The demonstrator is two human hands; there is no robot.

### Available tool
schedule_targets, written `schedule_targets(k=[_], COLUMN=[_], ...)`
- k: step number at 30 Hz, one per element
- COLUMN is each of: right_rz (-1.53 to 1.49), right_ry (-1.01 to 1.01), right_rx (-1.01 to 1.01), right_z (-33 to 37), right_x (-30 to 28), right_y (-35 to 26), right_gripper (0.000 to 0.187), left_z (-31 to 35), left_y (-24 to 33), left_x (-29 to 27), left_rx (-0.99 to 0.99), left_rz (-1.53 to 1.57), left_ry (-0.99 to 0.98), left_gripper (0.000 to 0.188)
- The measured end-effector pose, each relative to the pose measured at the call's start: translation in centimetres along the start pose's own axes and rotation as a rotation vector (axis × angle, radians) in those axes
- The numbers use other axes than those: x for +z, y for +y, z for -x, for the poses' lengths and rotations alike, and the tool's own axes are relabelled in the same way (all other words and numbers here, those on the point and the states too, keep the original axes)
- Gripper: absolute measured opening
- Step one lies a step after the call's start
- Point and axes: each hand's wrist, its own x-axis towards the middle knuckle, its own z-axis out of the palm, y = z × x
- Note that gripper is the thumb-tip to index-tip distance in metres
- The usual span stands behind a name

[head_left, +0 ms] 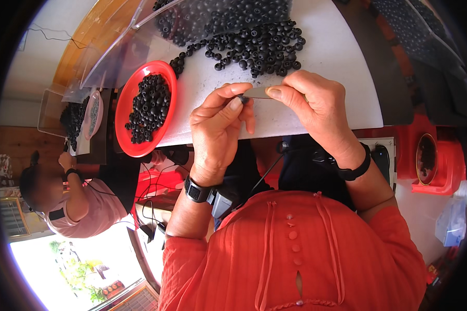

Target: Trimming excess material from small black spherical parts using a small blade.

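Observation:
Near the front edge of the white table [342,98], my left hand [215,122] pinches a small black bead-like piece [244,98] between thumb and fingertips. My right hand [319,106] grips a thin, flat grey blade [258,93] between thumb and forefinger. Its far end reaches the black piece at my left fingertips; whether it cuts or only touches cannot be made out. Just beyond my hands spreads a loose pile of round black pieces [264,49], several showing a hole. To the left, a red oval plate [121,127] holds more black pieces [149,109].
A clear plastic sheet or bin wall [114,52] stands at the back left. On the left a co-worker [88,199] sits by another pile of black pieces [73,122] and a pale plate [92,116]. Right of me is a red stool [438,163] bearing a round container [426,155]. Cables hang below the table.

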Motion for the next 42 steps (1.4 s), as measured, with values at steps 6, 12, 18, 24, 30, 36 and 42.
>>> schedule_targets(k=[6,12,18,24,30,36,42], right_rz=[0.002,0.007,-0.093,-0.13,-0.192,-0.176,0.015], right_ry=[0.005,-0.014,0.07,0.037,0.013,0.025,0.012], right_rx=[0.01,-0.004,0.064,0.094,0.038,0.04,-0.047], right_z=[0.0,0.1,0.0,0.1,0.4,0.0,-0.8], right_x=[0.0,-0.1,-0.1,0.0,-0.8,-0.5,-2.9], right_y=[-0.1,-0.1,-0.4,-0.6,0.2,-0.4,-1.9], right_gripper=[0.03,0.029,0.024,0.019,0.016,0.016,0.008], left_z=[0.0,-0.2,-0.1,0.9,1.7,0.7,-1.7], left_y=[-0.1,-0.2,-0.1,0.9,7.2,9.1,6.0], left_x=[0.5,0.3,0.0,0.4,-4.5,-12.6,-5.9], left_rx=[-0.001,-0.003,0.002,0.089,0.453,0.448,0.617], left_rz=[0.086,0.106,0.07,0.053,-0.912,-1.275,-1.297], left_ry=[0.023,-0.008,0.01,0.048,0.474,0.549,0.283], left_gripper=[0.025,0.025,0.029,0.026,0.023,0.025,0.017])
